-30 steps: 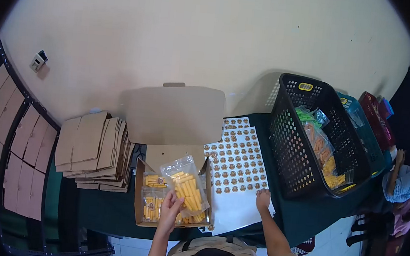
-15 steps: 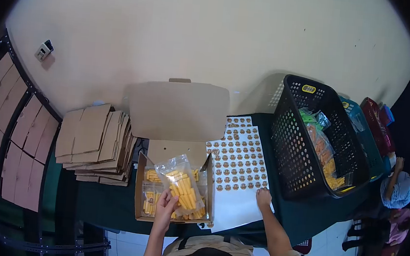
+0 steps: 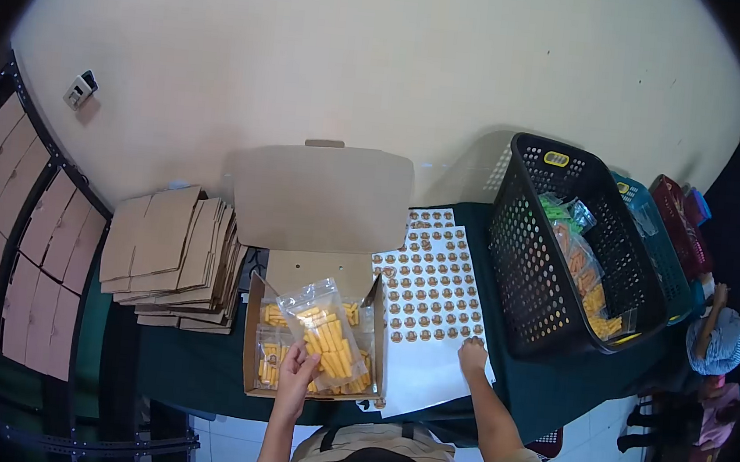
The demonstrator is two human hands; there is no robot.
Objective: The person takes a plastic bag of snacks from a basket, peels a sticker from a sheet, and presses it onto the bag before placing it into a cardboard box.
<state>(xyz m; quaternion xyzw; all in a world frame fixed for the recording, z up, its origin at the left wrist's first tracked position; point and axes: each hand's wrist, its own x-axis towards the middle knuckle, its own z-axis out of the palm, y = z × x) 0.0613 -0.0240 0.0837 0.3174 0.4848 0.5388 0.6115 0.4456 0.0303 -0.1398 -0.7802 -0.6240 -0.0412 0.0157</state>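
Observation:
My left hand [image 3: 297,374] grips the lower left side of a clear zip bag [image 3: 326,333] of yellow stick-shaped pieces. The bag is tilted above an open cardboard box [image 3: 251,335], whose lid stands up at the back. Inside the box lie several similar bags [image 3: 271,354], partly covered by the held one. To the right of the box are white sheets of round stickers [image 3: 434,298], the lower part bare of stickers. My right hand [image 3: 473,357] rests at the right edge of the top sheet with its fingers closed; anything between them is hidden.
Folded cardboard boxes [image 3: 162,244] are stacked on the left. A tall black basket [image 3: 531,245] with green, orange and yellow bags stands on the right, with a teal basket [image 3: 669,284] and a red one beyond. Other people [image 3: 721,345] are at the far right.
My right hand has shifted very slightly left and up along the sheet's edge. The left hand and its bag stay nearly still.

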